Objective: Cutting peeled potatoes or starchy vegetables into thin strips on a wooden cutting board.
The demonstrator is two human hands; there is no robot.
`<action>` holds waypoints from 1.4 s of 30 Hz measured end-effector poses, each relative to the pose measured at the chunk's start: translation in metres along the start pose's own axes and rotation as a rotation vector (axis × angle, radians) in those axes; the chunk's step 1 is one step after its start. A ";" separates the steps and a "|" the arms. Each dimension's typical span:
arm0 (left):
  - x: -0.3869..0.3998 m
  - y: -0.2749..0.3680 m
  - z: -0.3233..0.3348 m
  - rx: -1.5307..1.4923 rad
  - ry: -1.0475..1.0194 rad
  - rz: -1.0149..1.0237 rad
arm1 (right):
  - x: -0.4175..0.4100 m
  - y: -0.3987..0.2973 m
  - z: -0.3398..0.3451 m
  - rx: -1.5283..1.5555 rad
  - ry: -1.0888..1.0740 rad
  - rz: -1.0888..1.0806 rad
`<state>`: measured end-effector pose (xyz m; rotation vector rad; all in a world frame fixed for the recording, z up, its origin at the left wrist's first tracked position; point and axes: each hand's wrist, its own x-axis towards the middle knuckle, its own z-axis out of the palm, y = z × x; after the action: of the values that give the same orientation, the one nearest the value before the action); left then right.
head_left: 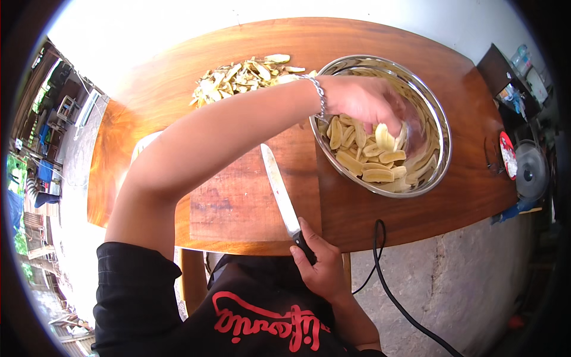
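Note:
My left arm reaches across to a large steel bowl [439, 172], and my left hand [372, 102] is down inside it, a silver chain bracelet [320, 96] at the wrist. A pale peeled banana piece [384, 137] stands between its fingers, over many more cut banana pieces [352, 143] in the bowl. The far fingers are blurred and partly hidden. My right hand [319, 263], at the table's near edge, grips the black handle of a kitchen knife [281, 192]. The blade, smeared with residue, points away from me over a wooden cutting board [241, 209].
Behind my left forearm lies a heap of banana peels [241, 76] on the wooden table [473, 134]. A black cable [383, 272] loops by the near edge. At the far right are a red plate [507, 154] with white contents and a fan [530, 172].

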<state>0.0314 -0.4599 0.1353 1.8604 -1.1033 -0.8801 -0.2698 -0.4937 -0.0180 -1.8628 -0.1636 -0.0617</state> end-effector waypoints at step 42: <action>-0.256 -0.116 0.106 0.780 0.594 -0.137 | -0.020 -0.012 0.017 -0.051 0.228 0.025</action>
<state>-0.1145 -0.2199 0.0284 2.6088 -0.9992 0.1152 -0.2920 -0.4756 -0.0146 -1.8929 0.0199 -0.2620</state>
